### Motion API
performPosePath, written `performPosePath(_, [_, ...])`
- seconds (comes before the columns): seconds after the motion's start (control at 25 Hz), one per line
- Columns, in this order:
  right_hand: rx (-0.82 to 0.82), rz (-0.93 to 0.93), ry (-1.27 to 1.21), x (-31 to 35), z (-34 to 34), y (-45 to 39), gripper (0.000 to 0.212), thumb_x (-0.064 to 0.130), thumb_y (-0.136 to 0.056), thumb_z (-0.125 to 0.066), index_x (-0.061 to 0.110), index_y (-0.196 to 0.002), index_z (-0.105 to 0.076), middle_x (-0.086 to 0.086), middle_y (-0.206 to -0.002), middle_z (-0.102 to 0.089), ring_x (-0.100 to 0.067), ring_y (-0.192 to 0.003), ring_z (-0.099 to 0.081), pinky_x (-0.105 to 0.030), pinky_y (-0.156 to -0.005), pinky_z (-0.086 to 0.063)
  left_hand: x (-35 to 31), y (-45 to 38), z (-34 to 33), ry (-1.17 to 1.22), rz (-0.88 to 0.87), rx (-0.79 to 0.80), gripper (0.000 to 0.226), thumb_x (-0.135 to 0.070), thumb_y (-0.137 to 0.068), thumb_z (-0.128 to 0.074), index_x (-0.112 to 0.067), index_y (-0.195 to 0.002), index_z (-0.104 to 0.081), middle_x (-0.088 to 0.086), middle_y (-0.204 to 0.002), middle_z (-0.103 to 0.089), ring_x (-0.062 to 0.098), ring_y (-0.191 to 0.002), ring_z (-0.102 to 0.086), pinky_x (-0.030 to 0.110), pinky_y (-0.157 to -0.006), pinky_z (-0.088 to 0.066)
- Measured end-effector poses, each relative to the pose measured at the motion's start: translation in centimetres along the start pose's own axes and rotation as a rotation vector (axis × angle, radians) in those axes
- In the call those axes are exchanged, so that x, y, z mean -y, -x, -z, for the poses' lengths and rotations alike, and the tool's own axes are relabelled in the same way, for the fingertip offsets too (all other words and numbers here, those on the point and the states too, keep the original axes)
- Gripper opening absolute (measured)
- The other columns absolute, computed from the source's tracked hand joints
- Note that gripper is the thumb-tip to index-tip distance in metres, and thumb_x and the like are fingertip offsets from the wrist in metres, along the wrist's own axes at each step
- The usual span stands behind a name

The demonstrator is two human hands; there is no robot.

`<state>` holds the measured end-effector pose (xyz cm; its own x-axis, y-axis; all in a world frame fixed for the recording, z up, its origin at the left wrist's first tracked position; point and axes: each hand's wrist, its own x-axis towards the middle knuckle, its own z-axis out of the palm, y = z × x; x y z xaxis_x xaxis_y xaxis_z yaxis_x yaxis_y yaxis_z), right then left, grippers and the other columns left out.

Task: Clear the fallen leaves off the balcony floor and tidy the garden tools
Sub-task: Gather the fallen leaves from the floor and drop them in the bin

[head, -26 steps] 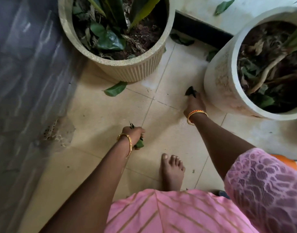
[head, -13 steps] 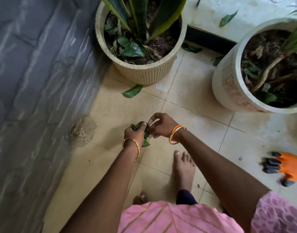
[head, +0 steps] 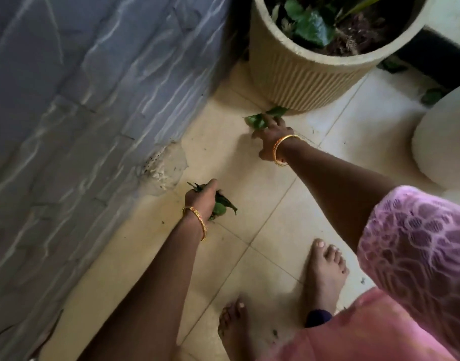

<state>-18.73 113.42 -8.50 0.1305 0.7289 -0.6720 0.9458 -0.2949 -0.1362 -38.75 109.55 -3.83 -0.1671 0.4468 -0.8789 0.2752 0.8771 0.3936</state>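
Note:
My left hand grips a bunch of green leaves low over the cream floor tiles, near the grey wall. My right hand reaches forward to a fallen green leaf lying at the foot of the ribbed beige pot. Its fingers touch the leaf; whether they have closed on it is hidden. More fallen leaves lie in the gap between the two pots by the dark ledge.
A grey textured wall runs along the left, with a chipped patch at its base. A white round pot stands at the right edge. My bare feet stand on the tiles below my hands.
My hands were together passing a leaf into the left-hand bunch. Now the right hand has stretched out to the leaf by the ribbed pot. The view swung left, and the orange glove left the frame.

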Motion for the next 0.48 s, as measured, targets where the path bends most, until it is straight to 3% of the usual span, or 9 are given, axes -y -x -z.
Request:
performPosePath(0.12, [-0.044,-0.025,0.037,0.5,-1.6,-0.2,0.082,0.010,-0.081,-0.064,0.017,-0.149,-0.020,-0.008,-0.158,-0.007,-0.033,-0.144,-0.009,-0.050,-0.111,-0.028,0.7,-0.6,0.7,-0.013,0.040,-0.042,0.028,-0.020,-0.084,-0.056,-0.014,-0.057,-0.050,0.001,-0.058,-0.051,0.019,-0.048,-0.044,0.023,-0.048,-0.034])
performPosePath(0.2, [-0.127,-0.014,0.033,0.5,-2.5,0.2,0.077,0.003,-0.083,-0.060,0.011,-0.149,-0.020,-0.012,-0.154,-0.016,-0.034,-0.139,-0.025,-0.048,-0.109,-0.034,0.8,-0.6,0.9,-0.014,0.062,-0.031,0.027,-0.020,-0.084,-0.057,-0.013,-0.059,-0.050,0.001,-0.060,-0.050,0.019,-0.053,-0.044,0.025,-0.052,-0.034])
performPosePath(0.36, [-0.296,-0.041,-0.263,0.2,-2.9,2.5,0.050,-0.001,-0.085,-0.052,0.005,-0.135,-0.048,-0.013,-0.136,-0.048,-0.032,-0.115,-0.053,-0.038,-0.100,-0.045,0.4,0.0,0.3,0.015,0.066,0.027,0.025,-0.016,-0.080,-0.059,-0.010,-0.058,-0.049,0.005,-0.059,-0.051,0.022,-0.053,-0.046,0.028,-0.056,-0.039])
performPosePath(0.48, [-0.353,-0.137,-0.687,0.1,-2.9,6.2,0.024,0.005,-0.084,-0.058,0.008,-0.104,-0.070,-0.011,-0.106,-0.067,-0.025,-0.096,-0.062,-0.031,-0.087,-0.050,0.2,1.4,-1.0,0.006,0.070,0.037,0.020,-0.016,-0.078,-0.060,-0.011,-0.061,-0.052,0.004,-0.061,-0.052,0.022,-0.054,-0.045,0.026,-0.054,-0.037])
